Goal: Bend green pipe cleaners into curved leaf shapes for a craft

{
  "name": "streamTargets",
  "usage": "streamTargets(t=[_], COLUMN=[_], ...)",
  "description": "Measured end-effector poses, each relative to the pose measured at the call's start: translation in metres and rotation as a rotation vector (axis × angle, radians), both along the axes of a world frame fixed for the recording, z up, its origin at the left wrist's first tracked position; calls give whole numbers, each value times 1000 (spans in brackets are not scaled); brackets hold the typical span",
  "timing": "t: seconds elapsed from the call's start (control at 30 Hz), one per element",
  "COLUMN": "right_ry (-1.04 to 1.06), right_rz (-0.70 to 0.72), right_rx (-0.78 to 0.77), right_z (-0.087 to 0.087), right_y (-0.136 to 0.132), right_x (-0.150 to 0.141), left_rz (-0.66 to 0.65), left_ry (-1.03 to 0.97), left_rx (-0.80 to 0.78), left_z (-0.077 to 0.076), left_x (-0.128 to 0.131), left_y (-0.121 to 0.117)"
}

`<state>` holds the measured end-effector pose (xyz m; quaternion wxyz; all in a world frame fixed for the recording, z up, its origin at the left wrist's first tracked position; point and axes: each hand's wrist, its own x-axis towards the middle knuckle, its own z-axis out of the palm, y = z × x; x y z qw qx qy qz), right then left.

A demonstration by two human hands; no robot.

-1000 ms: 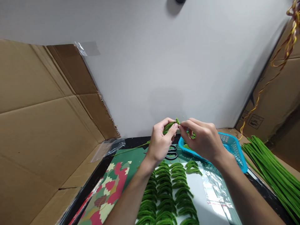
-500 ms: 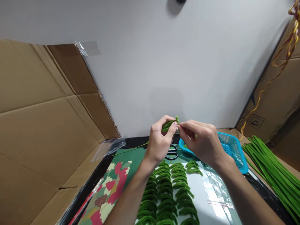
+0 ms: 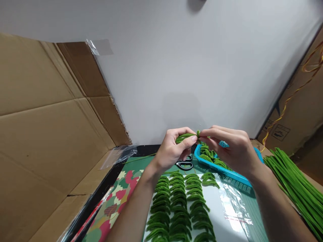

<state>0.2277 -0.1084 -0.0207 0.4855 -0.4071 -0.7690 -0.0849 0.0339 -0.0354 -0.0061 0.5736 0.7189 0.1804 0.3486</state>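
Observation:
Between thumb and fingers, my left hand (image 3: 174, 148) pinches a leaf-shaped loop of bent green pipe cleaner (image 3: 184, 137). My right hand (image 3: 229, 148) closes its fingertips on the short twisted end of the same piece, right beside the left thumb. Below the hands, curved green pipe cleaner pieces (image 3: 179, 208) lie in columns on a white sheet (image 3: 219, 215). A blue plastic basket (image 3: 227, 171) with more green pieces (image 3: 208, 156) sits under my right hand, partly hidden by it. Black-handled scissors (image 3: 185, 165) lie on the green mat just below my left hand.
A thick bundle of long green pipe cleaners (image 3: 297, 185) rests at the right. Clear plastic bags (image 3: 234, 205) lie beside the white sheet. At left are a patterned sheet (image 3: 118, 198) and a cardboard panel (image 3: 50, 134); a white wall (image 3: 176, 67) stands behind.
Both hands have shifted slightly right in the picture, and the view has turned a little. The right hand's fingers now lie flatter across the loop's end. More green pieces show in the basket.

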Motion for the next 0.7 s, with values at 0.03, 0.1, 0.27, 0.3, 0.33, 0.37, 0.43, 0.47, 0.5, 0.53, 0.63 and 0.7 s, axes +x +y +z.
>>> streamTargets(t=[0.03,0.1,0.27,0.3,0.33,0.37,0.43,0.47,0.5,0.53,0.63,0.7], right_ry=[-15,-67,-138,-119,-95,-69,-32,-26,-27,-32,-50,-56], right_rz=[3,-10,-71,-53,-30,-7,26,32,35,37,32,14], right_rx=[3,1,55,59,59,59,61,61,62,61,67,94], right_z=[-1,-3,-5,-5,-5,-6,-6,-7,-7,-8,-8,-8], right_y=[0,-1,-1,0,0,0,1,1,2,1,0,-2], right_x=[1,1,1,0,0,-1,-2,-2,-2,-3,-5,-6], left_rz=[-15,-37,-88,-101,-113,-124,-150,-162,-169,-172,-158,-155], left_ry=[7,23,52,47,34,17,-13,-19,-20,-17,-6,-11], left_rx=[-16,-29,-25,-36,-50,-66,-95,-106,-114,-121,-133,-146], left_z=[1,1,-1,-1,-1,-1,-1,-2,-2,-2,-2,-3], left_x=[-1,-2,-4,-4,-4,-4,-3,-3,-3,-4,-5,-6], left_y=[0,1,1,1,0,0,-1,-2,-2,-2,-1,-1])
